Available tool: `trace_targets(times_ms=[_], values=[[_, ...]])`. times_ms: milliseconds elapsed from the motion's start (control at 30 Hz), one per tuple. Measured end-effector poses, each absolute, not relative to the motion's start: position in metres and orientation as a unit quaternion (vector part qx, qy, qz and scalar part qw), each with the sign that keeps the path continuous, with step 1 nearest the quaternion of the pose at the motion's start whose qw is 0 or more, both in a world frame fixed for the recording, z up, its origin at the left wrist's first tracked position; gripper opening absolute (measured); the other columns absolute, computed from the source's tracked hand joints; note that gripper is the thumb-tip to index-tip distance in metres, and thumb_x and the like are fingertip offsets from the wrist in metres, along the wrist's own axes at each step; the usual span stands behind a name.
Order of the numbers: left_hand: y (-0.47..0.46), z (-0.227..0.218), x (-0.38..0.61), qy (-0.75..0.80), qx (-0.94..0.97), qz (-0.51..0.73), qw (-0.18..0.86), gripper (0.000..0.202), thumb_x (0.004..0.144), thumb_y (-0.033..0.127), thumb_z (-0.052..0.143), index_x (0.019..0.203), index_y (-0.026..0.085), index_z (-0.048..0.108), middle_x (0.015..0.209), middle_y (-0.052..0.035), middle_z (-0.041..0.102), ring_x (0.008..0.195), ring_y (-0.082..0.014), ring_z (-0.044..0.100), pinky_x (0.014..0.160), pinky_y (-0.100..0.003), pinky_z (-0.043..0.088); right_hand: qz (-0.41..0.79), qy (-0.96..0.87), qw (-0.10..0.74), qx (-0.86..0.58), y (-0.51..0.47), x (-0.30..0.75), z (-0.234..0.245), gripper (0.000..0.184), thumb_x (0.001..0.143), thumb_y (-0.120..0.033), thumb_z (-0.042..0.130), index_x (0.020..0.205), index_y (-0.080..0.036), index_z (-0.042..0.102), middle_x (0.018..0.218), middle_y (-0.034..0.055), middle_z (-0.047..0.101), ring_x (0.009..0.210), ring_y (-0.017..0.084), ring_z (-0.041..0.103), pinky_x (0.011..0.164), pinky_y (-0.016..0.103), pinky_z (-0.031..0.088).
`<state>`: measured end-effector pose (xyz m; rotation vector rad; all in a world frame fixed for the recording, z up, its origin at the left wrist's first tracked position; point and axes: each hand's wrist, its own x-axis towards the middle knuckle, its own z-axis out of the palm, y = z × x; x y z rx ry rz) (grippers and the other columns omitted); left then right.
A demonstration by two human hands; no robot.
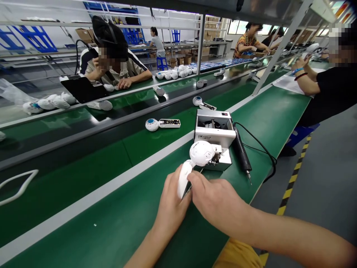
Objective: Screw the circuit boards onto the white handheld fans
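Observation:
My left hand (173, 203) grips the handle of a white handheld device (200, 153), whose round perforated head points up and away. My right hand (214, 197) lies over the handle, with its fingertips pressed against the edge near the head. The device's underside is hidden by my fingers. Just beyond the head stands an open metal screw feeder (214, 128). To its right lies a black electric screwdriver (242, 153), trailing a black cord. A similar opened device with a bare circuit board (163, 124) rests on the green belt to the left.
A green workbench (111, 216) with a white edge strip runs along a conveyor belt (83, 149). More white devices sit on the far belts. Several co-workers sit or stand along the line. Yellow-and-black tape (290, 184) marks the floor to the right.

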<state>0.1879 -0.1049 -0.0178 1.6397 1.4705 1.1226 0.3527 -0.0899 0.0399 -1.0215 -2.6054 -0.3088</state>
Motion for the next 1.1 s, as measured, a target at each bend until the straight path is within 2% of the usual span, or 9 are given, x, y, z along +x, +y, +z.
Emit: trace_targets(times_ms=[200,300,367,500,600,700,800,933,1100], values=[[-0.103,-0.01,0.186,0.552,0.598,0.417,0.404,0.067,0.09,0.046,0.069,0.151,0.028,0.047,0.152,-0.0101,0.054,0.14,-0.0354,0.049,0.115,-0.049,0.04,0.013,-0.882,0.401,-0.249,-0.08,0.373,0.047,0.017,0.094,-0.007,0.055,0.109,-0.013,0.06,0.117,0.0122,0.073,0.083,0.019,0.071,0.063,0.033,0.053],[-0.103,-0.01,0.186,0.544,0.546,0.44,0.461,0.074,0.087,0.051,0.072,0.151,0.026,0.047,0.151,-0.0107,0.054,0.139,-0.0362,0.05,0.117,-0.049,0.038,0.072,-0.837,0.486,-0.243,-0.078,0.384,0.047,0.023,0.091,-0.002,0.058,0.111,-0.013,0.06,0.114,0.0114,0.073,0.103,0.019,0.072,0.082,0.029,0.058],[-0.104,-0.014,0.187,0.532,0.504,0.468,0.493,0.074,0.086,0.05,0.075,0.15,0.025,0.048,0.147,-0.0111,0.058,0.135,-0.0357,0.053,0.115,-0.049,0.041,0.106,-0.8,0.523,-0.275,-0.078,0.388,0.043,0.026,0.09,0.0,0.059,0.111,-0.015,0.06,0.106,0.0085,0.073,0.103,0.017,0.07,0.085,0.026,0.057],[-0.108,-0.021,0.19,0.51,0.433,0.512,0.539,0.075,0.082,0.046,0.079,0.148,0.024,0.052,0.137,-0.0118,0.064,0.123,-0.0337,0.061,0.105,-0.045,0.049,0.202,-0.741,0.505,-0.393,-0.075,0.389,0.028,0.019,0.095,-0.014,0.064,0.112,-0.023,0.063,0.109,0.004,0.068,0.089,0.014,0.064,0.078,0.026,0.053],[-0.113,-0.021,0.194,0.491,0.399,0.527,0.568,0.077,0.08,0.046,0.082,0.147,0.024,0.052,0.136,-0.0121,0.064,0.116,-0.0318,0.064,0.098,-0.041,0.053,0.33,-0.715,0.484,-0.381,-0.073,0.385,0.018,0.033,0.096,-0.026,0.067,0.126,-0.032,0.059,0.122,0.0022,0.066,0.102,0.018,0.061,0.086,0.03,0.052],[-0.117,-0.02,0.196,0.451,0.372,0.53,0.614,0.078,0.08,0.048,0.081,0.148,0.025,0.049,0.136,-0.0123,0.063,0.108,-0.0293,0.066,0.088,-0.039,0.057,0.441,-0.688,0.485,-0.31,-0.073,0.379,0.013,0.046,0.096,-0.026,0.068,0.135,-0.039,0.047,0.124,-0.0016,0.069,0.105,0.017,0.062,0.085,0.03,0.05],[-0.119,-0.022,0.195,0.416,0.378,0.524,0.64,0.077,0.083,0.049,0.079,0.149,0.026,0.046,0.134,-0.0127,0.064,0.107,-0.0296,0.067,0.087,-0.04,0.059,0.502,-0.68,0.463,-0.266,-0.071,0.375,0.013,0.048,0.096,-0.02,0.068,0.133,-0.039,0.043,0.123,-0.0031,0.071,0.103,0.014,0.065,0.084,0.027,0.05],[-0.12,-0.023,0.19,0.424,0.42,0.518,0.613,0.073,0.084,0.047,0.079,0.148,0.025,0.049,0.143,-0.013,0.059,0.125,-0.0348,0.06,0.101,-0.042,0.054,0.486,-0.709,0.453,-0.236,-0.069,0.375,0.016,0.046,0.096,-0.016,0.065,0.132,-0.035,0.044,0.123,0.0001,0.068,0.108,0.014,0.065,0.088,0.027,0.052],[-0.121,-0.02,0.189,0.446,0.444,0.512,0.585,0.072,0.085,0.046,0.077,0.148,0.025,0.05,0.145,-0.0116,0.058,0.132,-0.0343,0.056,0.109,-0.042,0.048,0.342,-0.789,0.447,-0.247,-0.069,0.373,0.02,0.038,0.096,-0.021,0.062,0.13,-0.027,0.046,0.114,0.0048,0.066,0.093,0.018,0.063,0.08,0.032,0.054]])
